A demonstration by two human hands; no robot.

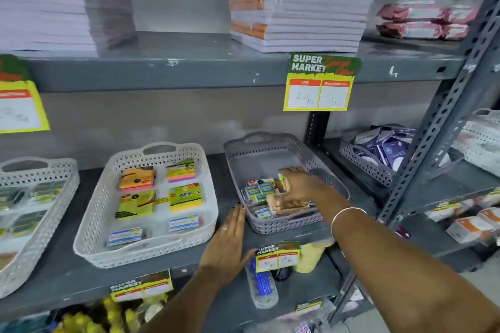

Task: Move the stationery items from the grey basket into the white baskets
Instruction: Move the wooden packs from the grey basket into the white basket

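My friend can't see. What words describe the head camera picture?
A right hand reaches into a grey basket of small packets on a shop shelf. The left hand rests flat beside it, near a white basket holding sticky-note pads.

Even, diffuse lighting with soft shadows beneath the grey shelf (162, 70). Wide-angle distortion bows the shelf edges and slants the perforated upright (443, 116) at right. The paper stacks (48, 3) above are motion-blurred; fine label print is illegible.
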